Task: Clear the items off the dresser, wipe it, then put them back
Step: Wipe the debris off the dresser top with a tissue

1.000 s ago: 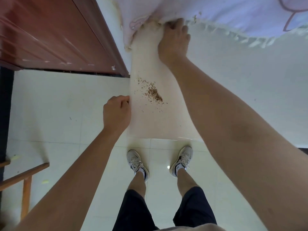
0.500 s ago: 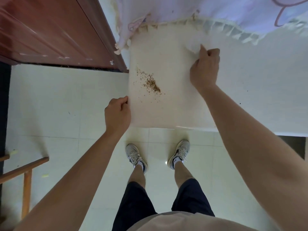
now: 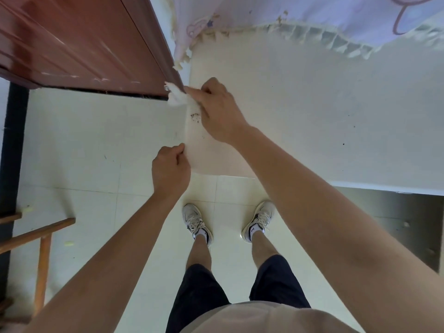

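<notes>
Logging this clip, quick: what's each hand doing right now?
Left hand: curled at the dresser edge; grip cannot be told.
Right hand: holding a tissue.

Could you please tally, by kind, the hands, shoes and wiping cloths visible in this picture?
Hands: 2, the left hand and the right hand
Shoes: 2, the left shoe and the right shoe
Wiping cloths: 1, the white cloth in the right hand
Total: 5
</notes>
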